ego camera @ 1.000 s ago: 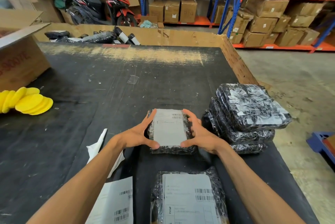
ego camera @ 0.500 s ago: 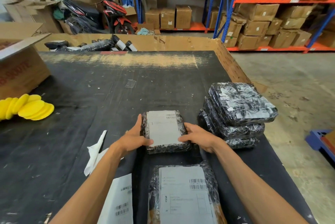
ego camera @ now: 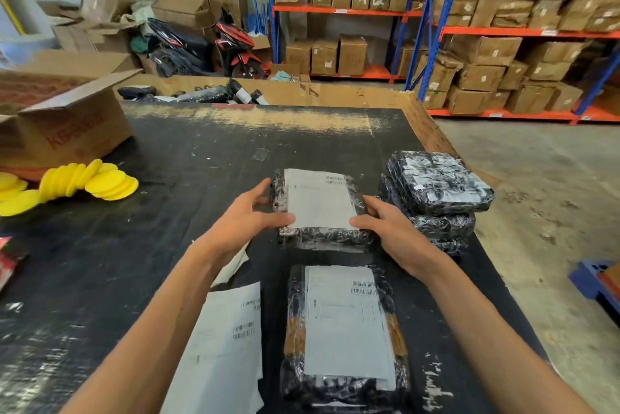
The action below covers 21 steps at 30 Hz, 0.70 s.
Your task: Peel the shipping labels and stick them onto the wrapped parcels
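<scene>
Small wrapped parcel (ego camera: 318,209) lies mid-table (ego camera: 201,145), white label (ego camera: 317,200) on its top face. Left hand (ego camera: 246,220) grips the parcel's left edge, thumb pressed on the label's near-left corner. Right hand (ego camera: 389,230) grips the right edge, thumb on the near-right corner (fingers partly hidden behind the wrap). Stack of wrapped parcels (ego camera: 436,192) just beside, right. Larger labelled parcel (ego camera: 345,333) nearer the person; loose label sheet (ego camera: 224,350) to its left.

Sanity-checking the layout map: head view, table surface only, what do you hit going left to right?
Yellow pads → label sheet → left hand → held parcel → right hand → parcel stack. Near labelled parcel skipped; it overlaps the held one's span.
</scene>
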Available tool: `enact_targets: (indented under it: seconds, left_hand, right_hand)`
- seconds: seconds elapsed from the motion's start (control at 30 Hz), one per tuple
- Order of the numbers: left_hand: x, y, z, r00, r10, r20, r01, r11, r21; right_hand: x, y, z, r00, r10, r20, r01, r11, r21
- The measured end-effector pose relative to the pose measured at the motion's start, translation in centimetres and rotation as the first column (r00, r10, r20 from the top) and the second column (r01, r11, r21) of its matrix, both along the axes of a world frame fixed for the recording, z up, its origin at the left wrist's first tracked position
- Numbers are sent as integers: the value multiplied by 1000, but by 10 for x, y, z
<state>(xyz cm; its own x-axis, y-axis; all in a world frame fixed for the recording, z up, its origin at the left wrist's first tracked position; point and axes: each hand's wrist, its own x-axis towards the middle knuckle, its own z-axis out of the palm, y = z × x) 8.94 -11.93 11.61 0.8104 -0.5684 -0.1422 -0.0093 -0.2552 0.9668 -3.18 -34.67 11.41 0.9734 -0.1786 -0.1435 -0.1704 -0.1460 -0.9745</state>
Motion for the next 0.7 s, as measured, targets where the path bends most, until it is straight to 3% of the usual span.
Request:
enact_targets:
  seconds: [0.17,0.43,0.7]
  left_hand:
    - [-56,20,19,993,-120,19,120,992,44]
    - [-110,45,-7,976,-215,-20,216,974,70]
    - [-132,49,-16,986,-162,-40,163,986,20]
  right_hand:
    - [-60,5,2,998,-41,-56,38,997,-60]
    - [-128,18,-15,993,-40,-112,28,994,-108]
    - [-140,38,-17,989,-76,-129,57,988,-140]
